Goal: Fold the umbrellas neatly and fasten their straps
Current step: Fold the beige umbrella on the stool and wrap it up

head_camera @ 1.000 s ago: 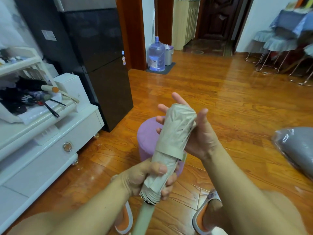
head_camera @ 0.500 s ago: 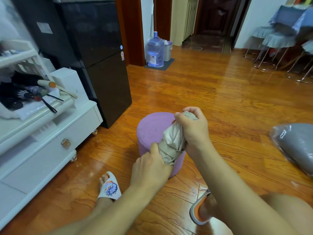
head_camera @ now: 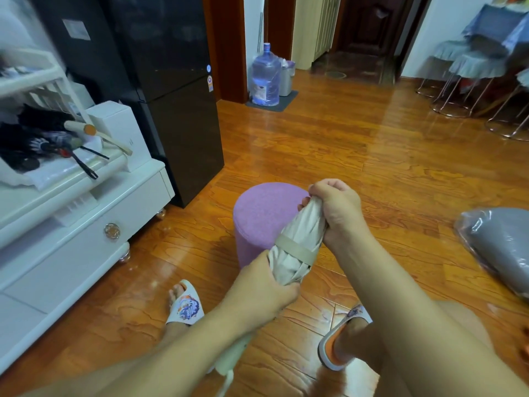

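Note:
A folded beige umbrella (head_camera: 300, 239) lies slanted between my hands, in front of a purple stool (head_camera: 263, 216). A beige strap (head_camera: 296, 249) runs around its middle. My right hand (head_camera: 335, 213) grips the umbrella's top end, fingers curled over the fabric. My left hand (head_camera: 263, 285) grips the lower part just below the strap. The umbrella's pale handle (head_camera: 232, 359) sticks out under my left forearm. More dark umbrellas (head_camera: 37, 138) lie piled on the white cabinet at the left.
A white cabinet (head_camera: 71, 224) stands at the left beside a black fridge (head_camera: 171, 96). A grey bundle in plastic (head_camera: 501, 247) lies on the wooden floor at the right. A water bottle (head_camera: 264, 75) and chairs (head_camera: 469, 73) stand farther back. My slippered feet (head_camera: 186, 305) rest on the floor.
The umbrella came down from a raised position to beside the stool. My right hand went from open against the canopy to gripping its top. The strap now shows around the middle.

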The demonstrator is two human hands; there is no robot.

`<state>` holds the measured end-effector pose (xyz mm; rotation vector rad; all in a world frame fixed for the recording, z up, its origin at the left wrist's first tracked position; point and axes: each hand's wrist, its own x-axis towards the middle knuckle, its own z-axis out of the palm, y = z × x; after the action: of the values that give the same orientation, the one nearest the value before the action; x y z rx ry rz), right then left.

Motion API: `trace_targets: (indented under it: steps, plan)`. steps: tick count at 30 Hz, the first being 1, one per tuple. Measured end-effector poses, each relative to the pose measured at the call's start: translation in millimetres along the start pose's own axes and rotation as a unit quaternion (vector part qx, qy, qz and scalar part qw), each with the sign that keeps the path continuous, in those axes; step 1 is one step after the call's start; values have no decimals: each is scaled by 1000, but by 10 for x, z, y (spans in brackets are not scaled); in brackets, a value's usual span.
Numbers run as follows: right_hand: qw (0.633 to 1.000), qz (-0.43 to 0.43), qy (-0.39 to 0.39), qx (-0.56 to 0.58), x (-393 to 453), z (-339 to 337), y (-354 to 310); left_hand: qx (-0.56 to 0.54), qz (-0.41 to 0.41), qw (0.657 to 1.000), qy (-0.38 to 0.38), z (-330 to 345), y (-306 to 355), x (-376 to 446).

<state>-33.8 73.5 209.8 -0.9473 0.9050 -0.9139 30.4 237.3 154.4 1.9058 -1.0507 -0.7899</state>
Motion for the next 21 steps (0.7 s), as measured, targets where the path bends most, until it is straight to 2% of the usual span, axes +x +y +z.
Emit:
trace_targets:
  steps: [3, 5, 7, 8, 10, 11, 13, 15, 17, 19, 21]
  plan:
    - [1000, 8, 27, -8, 50, 44, 24, 102, -44, 993, 26, -46, -63, 5]
    - [1000, 6, 12, 14, 52, 95, 1, 86, -31, 996, 5, -158, -10, 3]
    - [999, 10, -27, 41, 28, 196, -37, -66, -17, 995, -77, -345, 47, -18]
    - [997, 15, -49, 64, 23, 252, -62, -169, -33, 976, -130, -433, 59, -41]
    - [989, 21, -94, 114, 31, 380, -131, -349, -87, 909, -212, -557, 81, -161]
    - [985, 22, -119, 126, 33, 466, -178, -397, -98, 884, -228, -584, 45, -212]
    - [979, 23, -167, 117, 22, 646, -250, -446, -91, 859, -234, -619, -24, -263]
    - [977, 52, -184, 93, 66, 810, -234, -465, -91, 852, -223, -697, -32, -252]
    - [977, 106, -173, 60, 142, 994, -172, -445, -114, 871, -173, -827, 0, -203]
    - [978, 128, -162, -32, 232, 1198, -104, -394, -132, 905, -90, -933, -42, -130]
    - [959, 143, -209, -130, 251, 1352, 2, -380, -149, 913, 9, -1033, -139, -17]
